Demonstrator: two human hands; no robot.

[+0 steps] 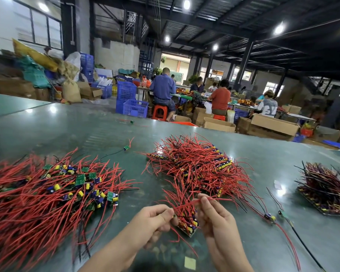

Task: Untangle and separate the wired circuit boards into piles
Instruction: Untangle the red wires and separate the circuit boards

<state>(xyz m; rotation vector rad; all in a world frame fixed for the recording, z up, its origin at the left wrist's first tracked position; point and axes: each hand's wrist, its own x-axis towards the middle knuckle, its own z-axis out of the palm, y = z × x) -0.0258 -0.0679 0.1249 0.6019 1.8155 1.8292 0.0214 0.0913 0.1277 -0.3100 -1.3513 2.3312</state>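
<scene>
far behind the worktop (67,124) stand blue crates (134,107) and open brown boxes (273,125); what is inside them cannot be made out.

the person holds a small bunch of circuit boards (187,225) low over the worktop, between both hands. the left hand (155,218) pinches the board end of the bunch with curled fingers. the right hand (214,214) pinches a red wire (186,205) near its fingertips. the boards sit at the near end, and the red wires fan up and away from the person, toward the middle pile (196,163).

a big loose pile (47,193) of boards and red wires lies on the left, its wires pointing many ways. another pile (328,189) lies on the right, with darker wires. two single boards (271,216) with long wires lie near the right hand, their wires running toward the near edge.
</scene>
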